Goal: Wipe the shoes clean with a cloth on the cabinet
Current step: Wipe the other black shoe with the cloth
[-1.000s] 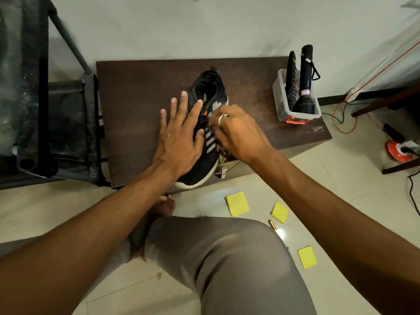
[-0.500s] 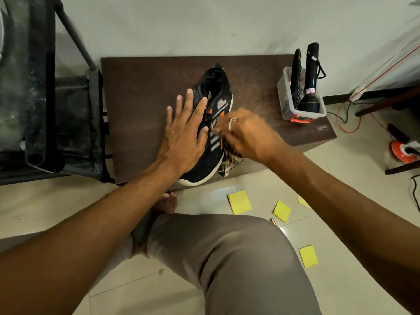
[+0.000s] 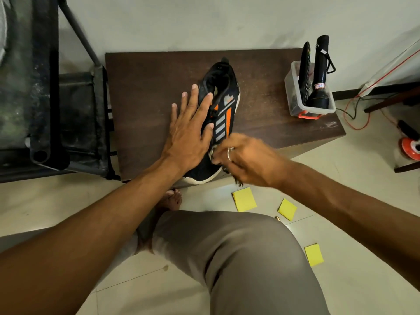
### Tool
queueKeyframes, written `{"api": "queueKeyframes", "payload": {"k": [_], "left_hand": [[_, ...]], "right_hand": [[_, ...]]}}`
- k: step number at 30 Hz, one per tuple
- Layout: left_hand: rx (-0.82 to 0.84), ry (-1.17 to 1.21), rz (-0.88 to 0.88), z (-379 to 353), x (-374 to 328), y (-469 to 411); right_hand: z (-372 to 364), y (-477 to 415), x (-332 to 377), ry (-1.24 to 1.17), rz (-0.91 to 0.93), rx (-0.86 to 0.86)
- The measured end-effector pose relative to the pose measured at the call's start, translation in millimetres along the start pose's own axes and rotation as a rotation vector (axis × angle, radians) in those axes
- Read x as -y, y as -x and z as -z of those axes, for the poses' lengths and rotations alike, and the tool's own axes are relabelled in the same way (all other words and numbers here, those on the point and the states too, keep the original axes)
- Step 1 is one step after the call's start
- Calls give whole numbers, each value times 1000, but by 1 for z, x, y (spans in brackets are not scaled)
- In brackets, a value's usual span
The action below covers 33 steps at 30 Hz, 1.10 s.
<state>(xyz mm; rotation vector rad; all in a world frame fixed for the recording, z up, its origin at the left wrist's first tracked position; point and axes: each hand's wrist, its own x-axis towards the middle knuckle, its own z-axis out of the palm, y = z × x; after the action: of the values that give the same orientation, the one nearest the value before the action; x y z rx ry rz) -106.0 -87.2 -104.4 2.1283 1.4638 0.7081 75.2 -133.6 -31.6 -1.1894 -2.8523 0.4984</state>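
A black sneaker (image 3: 223, 103) with orange and grey stripes and a white sole lies on the dark brown cabinet top (image 3: 147, 92), toe toward me. My left hand (image 3: 191, 128) lies flat with straight fingers on the shoe's left side, pressing it down. My right hand (image 3: 245, 160), blurred and wearing a ring, grips a small patterned cloth (image 3: 229, 172) against the shoe's right side near the toe. Most of the cloth is hidden under the fingers.
A clear plastic box (image 3: 304, 103) holding a black torch (image 3: 320, 71) and a remote stands at the cabinet's right end. A dark metal frame (image 3: 45, 87) stands to the left. Yellow sticky notes (image 3: 244, 198) lie on the tiled floor. My knee (image 3: 227, 258) is below.
My right hand with the cloth has slid along the shoe's right side from the mid stripes toward the toe, nearer me. The left hand has stayed pressed on the shoe.
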Motion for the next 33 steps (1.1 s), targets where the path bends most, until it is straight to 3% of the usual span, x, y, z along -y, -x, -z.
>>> {"api": "queueKeyframes", "payload": {"k": [2,7,12,17,21,25,27,30,33], "left_hand": [[-5,-2,-4,-1,1,0],[1,-16,1,0,1,-1],[1,-14,0,-1,1,-1],[5,-3,0,1,1,0],[9,42,11,1,1,0],[16,28,13,2,0,0],[25,-37,-5,4,-1,1],[63,-156,-49,12,-4,0],[94,-261,-79,31,-7,-3]], "right_hand": [[3,10,4,-36,24,33],[7,-5,-19,-15,-207,-158],[0,8,21,-101,-29,44],[4,-10,7,11,-260,-105],[-12,4,48,-252,-180,-41],[-1,9,35,-529,-192,-4],[7,12,24,-627,-253,-180],[7,19,5,-635,-459,-595],[0,21,-17,-599,-687,-800]]}}
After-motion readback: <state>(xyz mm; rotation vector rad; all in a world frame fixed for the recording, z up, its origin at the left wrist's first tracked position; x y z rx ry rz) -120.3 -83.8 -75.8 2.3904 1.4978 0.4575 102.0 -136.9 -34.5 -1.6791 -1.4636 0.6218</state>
